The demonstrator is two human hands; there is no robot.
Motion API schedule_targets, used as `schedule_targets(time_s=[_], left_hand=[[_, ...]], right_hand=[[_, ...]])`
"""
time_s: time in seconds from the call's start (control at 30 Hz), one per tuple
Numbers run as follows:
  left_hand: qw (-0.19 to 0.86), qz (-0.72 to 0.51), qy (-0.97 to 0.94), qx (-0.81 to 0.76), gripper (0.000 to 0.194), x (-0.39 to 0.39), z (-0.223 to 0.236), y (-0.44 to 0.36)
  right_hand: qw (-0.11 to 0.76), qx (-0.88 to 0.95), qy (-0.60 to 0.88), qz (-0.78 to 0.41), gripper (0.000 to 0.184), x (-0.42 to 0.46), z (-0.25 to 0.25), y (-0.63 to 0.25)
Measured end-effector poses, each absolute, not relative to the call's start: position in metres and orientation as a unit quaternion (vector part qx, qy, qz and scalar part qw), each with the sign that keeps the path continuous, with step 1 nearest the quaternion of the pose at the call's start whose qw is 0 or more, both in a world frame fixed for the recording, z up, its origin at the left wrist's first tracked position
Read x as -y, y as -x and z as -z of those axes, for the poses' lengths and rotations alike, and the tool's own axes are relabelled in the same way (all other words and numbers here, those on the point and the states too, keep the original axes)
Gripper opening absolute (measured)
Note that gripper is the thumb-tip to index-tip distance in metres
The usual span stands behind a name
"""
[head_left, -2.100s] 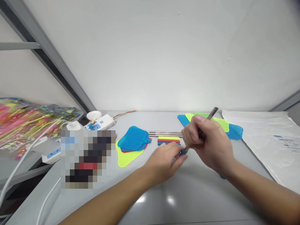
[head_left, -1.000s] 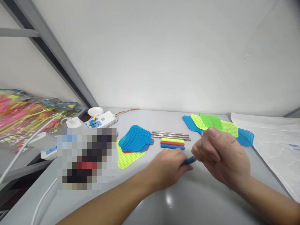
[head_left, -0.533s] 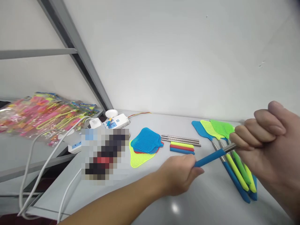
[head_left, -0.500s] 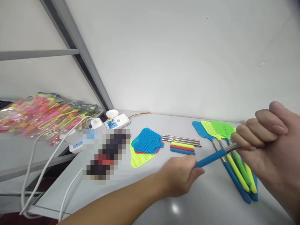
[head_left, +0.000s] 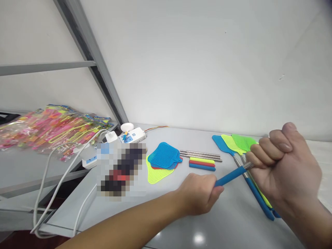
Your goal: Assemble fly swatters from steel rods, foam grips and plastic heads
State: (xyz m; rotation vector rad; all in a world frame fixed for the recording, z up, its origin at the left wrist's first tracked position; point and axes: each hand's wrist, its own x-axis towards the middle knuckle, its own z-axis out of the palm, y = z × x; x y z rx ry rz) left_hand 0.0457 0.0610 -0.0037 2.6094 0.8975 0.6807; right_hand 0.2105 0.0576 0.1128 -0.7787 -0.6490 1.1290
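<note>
My left hand (head_left: pixel 198 194) is closed around the lower end of a blue handle grip (head_left: pixel 230 176). A metal rod (head_left: pixel 249 165) comes out of the grip's upper end, and my right hand (head_left: pixel 281 159) is wrapped round it in a fist. Whatever lies at the rod's far end is hidden by that fist. Behind my right hand lie several fly swatters with blue, yellow and green heads (head_left: pixel 241 142), partly covered. Left of them, three loose grips, yellow, red and blue (head_left: pixel 202 167), lie beside several thin metal rods (head_left: pixel 201 154).
Loose swatter heads are stacked on the grey table, a blue one (head_left: pixel 164 155) on top. To their left are a blurred-out object (head_left: pixel 121 173) and a white power strip (head_left: pixel 133 136) with cables. Bagged colourful items (head_left: pixel 59 128) lie beyond the grey metal frame (head_left: pixel 98 74).
My right fist has come slightly left and down, nearer my left hand, and covers more of the green swatter. Both hands keep their hold. The view has shifted a little.
</note>
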Motion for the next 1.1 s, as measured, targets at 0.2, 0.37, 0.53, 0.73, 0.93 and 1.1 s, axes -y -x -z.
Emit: schedule_targets(time_s=[0.2, 0.37, 0.53, 0.73, 0.93, 1.1], left_hand=[[0.160, -0.233, -0.906, -0.316, 0.030, -0.061, 0.005, -0.046], [0.198, -0.258, -0.892, -0.314, 0.030, -0.063, 0.006, -0.047], [0.290, -0.383, -0.801, -0.357, 0.029, -0.069, -0.006, -0.039], [0.342, -0.571, -0.679, -0.309, 0.024, -0.082, -0.033, -0.032], [0.527, -0.635, -0.505, -0.256, 0.026, -0.072, -0.075, -0.053], [0.679, -0.627, -0.339, -0.177, 0.031, -0.056, -0.087, -0.072]], right_hand=[[0.740, 0.283, 0.361, -0.493, 0.048, -0.060, -0.106, -0.208], [0.734, 0.309, 0.352, -0.491, 0.049, -0.062, -0.106, -0.212], [0.722, 0.322, 0.352, -0.501, 0.035, -0.067, -0.098, -0.230], [0.546, 0.504, 0.523, -0.418, 0.028, -0.038, -0.070, -0.257], [0.371, 0.671, 0.508, -0.392, 0.030, -0.012, -0.059, -0.240], [0.289, 0.661, 0.480, -0.499, 0.038, -0.001, -0.048, -0.212]])
